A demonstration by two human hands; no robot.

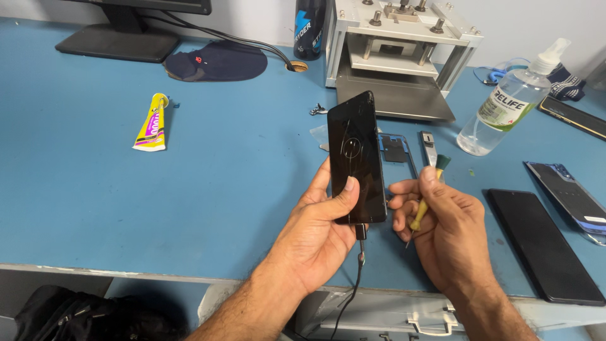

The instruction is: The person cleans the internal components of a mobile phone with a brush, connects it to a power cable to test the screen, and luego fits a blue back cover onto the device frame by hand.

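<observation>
My left hand [319,230] holds a black smartphone [356,155] upright over the blue table [189,189], thumb resting on its cracked screen. A dark cable [358,252] is plugged into the phone's bottom end and hangs down over the table edge. My right hand [442,224] is just right of the phone, fingers curled around a small tool with a yellow handle [419,216] and a green tip [442,162]. Behind the phone a bare phone frame [399,150] lies flat on the table.
A yellow glue tube [151,123] lies at left. A metal press [401,53] stands at the back, a clear spray bottle [508,104] to its right. Dark phone panels [543,243] lie at right. A monitor base [117,41], a dark cap [218,61] and a black bag [82,316].
</observation>
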